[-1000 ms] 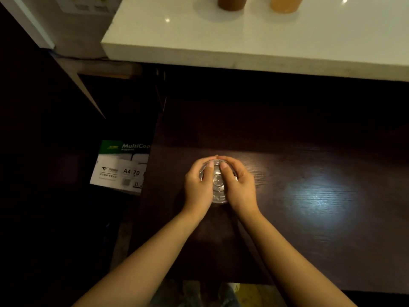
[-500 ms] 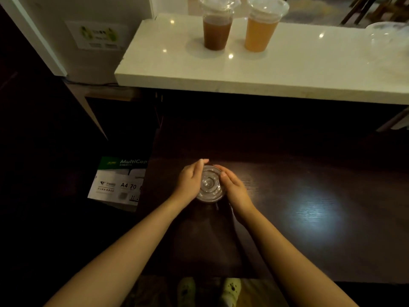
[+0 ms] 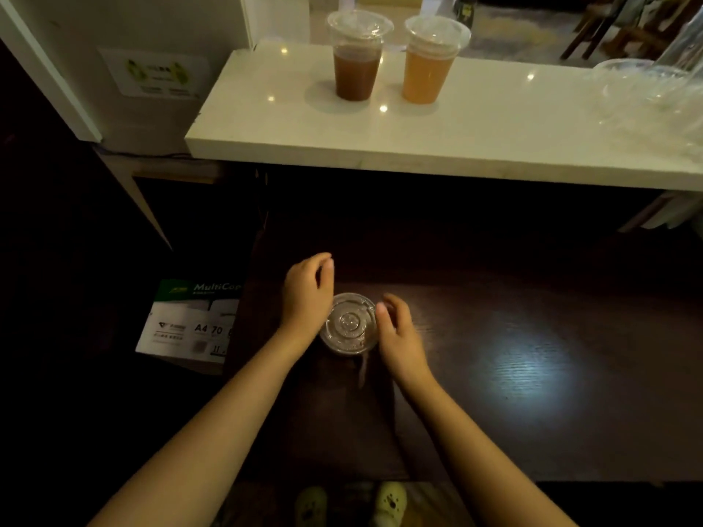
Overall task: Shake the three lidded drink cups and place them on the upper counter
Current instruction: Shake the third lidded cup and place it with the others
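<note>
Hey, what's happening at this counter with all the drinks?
A person is working through lidded drink cups. Two filled ones, a brown drink and an orange drink, already stand on the white upper counter. The third cup sits on the dark lower table, lid on. The left hand and right hand sit open on either side of it, not gripping.

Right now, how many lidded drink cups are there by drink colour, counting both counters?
Dark brown drink: 1, cup on the upper counter
Orange drink: 1, cup on the upper counter
Colour hidden under its lid: 1, cup on the dark lower counter
Total: 3
</note>
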Tool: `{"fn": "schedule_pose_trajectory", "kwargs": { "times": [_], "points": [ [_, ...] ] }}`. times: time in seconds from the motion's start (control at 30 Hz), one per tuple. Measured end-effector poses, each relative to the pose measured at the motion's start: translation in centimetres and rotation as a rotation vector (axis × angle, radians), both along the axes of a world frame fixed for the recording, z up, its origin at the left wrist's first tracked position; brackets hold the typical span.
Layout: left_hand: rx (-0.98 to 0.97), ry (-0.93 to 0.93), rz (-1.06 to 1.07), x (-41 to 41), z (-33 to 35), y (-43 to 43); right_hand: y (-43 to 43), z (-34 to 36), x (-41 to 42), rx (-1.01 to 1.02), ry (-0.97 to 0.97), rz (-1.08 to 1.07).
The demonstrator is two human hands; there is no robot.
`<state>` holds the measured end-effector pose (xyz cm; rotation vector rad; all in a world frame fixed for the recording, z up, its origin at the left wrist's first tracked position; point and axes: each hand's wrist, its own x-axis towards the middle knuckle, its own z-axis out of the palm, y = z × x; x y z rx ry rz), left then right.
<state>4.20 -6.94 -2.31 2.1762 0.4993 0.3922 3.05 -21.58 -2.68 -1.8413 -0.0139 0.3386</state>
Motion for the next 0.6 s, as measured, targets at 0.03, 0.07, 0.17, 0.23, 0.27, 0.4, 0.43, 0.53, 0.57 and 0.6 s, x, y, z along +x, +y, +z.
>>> {"fn": "schedule_pose_trajectory", "kwargs": {
  "times": [0.03,0.07,0.17,0.23,0.27,0.4,0.43,0.53,0.57,0.6],
  "points": [
    [-0.066,0.039,0.043,-1.0,-0.4,-0.4,0.2,0.2,1.0,-0.04,-0.049,0.059],
    [-0.114,0.085,0.057,-1.9,-0.9,-1.0,0.6,0.4,1.8,-0.066,-0.075,0.131],
    [-0.345,0.122,0.087,-3.1,-1.9,-2.9,1.8,-0.3,3.0,-0.054,-0.059,0.285],
    [-0.505,0.048,0.161,-3.0,-2.1,-3.8,2.0,-1.4,3.0,-0.014,-0.071,0.275],
    [-0.542,0.014,0.184,-3.0,-2.1,-4.0,2.1,-1.8,3.0,0.004,-0.078,0.258],
    [-0.593,0.0,0.172,-3.0,-2.3,-4.0,2.1,-2.2,3.2,0.047,-0.078,0.233],
    [-0.588,-0.004,0.168,-3.0,-2.3,-3.9,2.2,-2.1,3.1,0.056,-0.075,0.232],
    [-0.575,-0.025,0.167,-3.0,-2.4,-3.9,2.2,-2.3,3.0,0.057,-0.082,0.222],
    [-0.576,-0.031,0.164,-3.0,-2.4,-4.0,2.1,-2.4,3.0,0.05,-0.091,0.219],
    [-0.577,-0.029,0.161,-3.0,-2.5,-4.0,2.1,-2.4,3.0,0.043,-0.099,0.219]
  ]
}}
